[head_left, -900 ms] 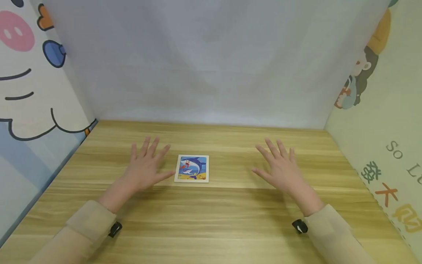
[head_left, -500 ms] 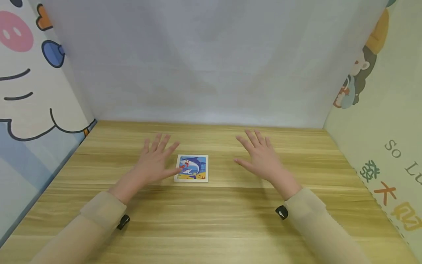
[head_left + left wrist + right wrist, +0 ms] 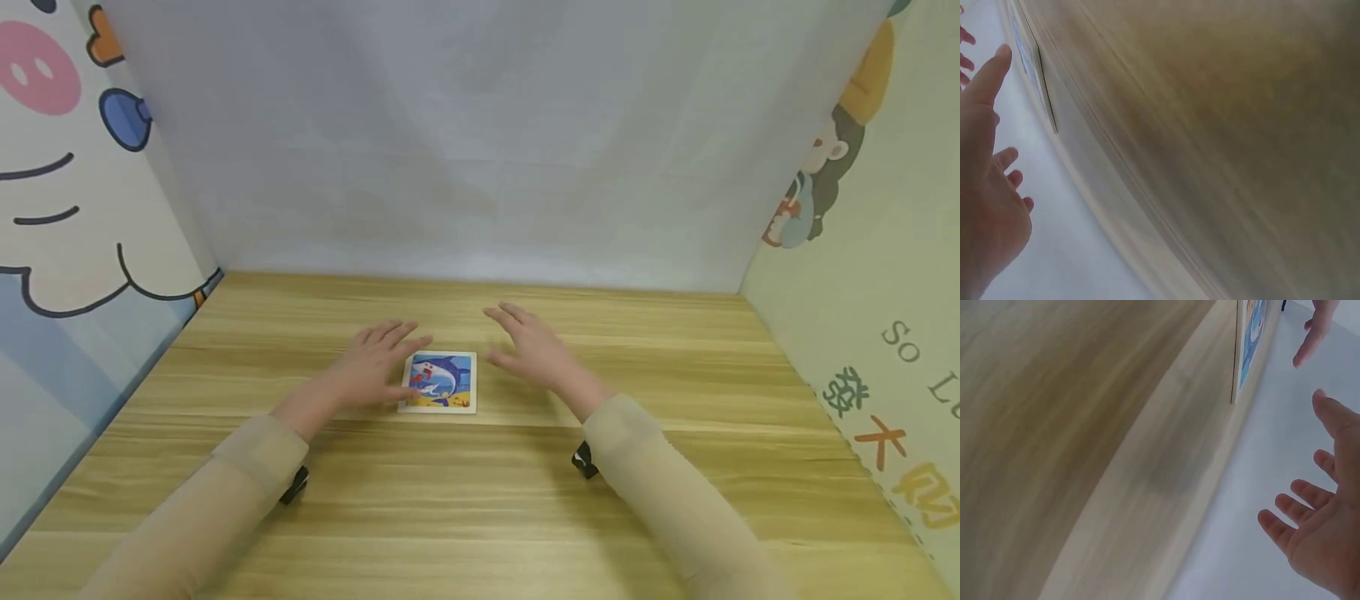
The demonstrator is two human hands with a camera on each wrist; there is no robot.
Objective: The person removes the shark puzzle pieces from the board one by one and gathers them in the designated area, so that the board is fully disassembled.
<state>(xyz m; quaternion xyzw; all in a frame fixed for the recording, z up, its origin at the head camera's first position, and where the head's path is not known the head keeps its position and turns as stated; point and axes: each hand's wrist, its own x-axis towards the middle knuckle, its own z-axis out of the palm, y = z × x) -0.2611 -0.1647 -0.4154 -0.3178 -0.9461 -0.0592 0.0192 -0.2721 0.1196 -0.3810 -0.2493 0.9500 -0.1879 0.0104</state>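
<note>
A thin square picture board [image 3: 452, 382] lies flat on the wood-grain table, with a white border and a blue sea scene of a shark or dolphin. My left hand [image 3: 365, 367] hovers over its left edge, fingers spread, the thumb overlapping the picture in the head view. Just right of the board, my right hand [image 3: 538, 357] hangs in the air with its fingers extended. In the left wrist view, the left thumb [image 3: 988, 78] is apart from the board [image 3: 1030, 65]. The right wrist view shows the right hand [image 3: 1329, 531] holding nothing, clear of the board [image 3: 1249, 347].
The wooden table [image 3: 465, 500] runs back to a pale grey cloth wall [image 3: 480, 150]. A cartoon-printed panel [image 3: 82, 250] borders the left side, and a cream panel [image 3: 862, 308] with figures and lettering borders the right. Each sleeve carries a small black device [image 3: 583, 460] at the wrist.
Both hands have moved inward toward the picture board, the right one travelling farther left. Their fingers are less widely spread. The board stays in place.
</note>
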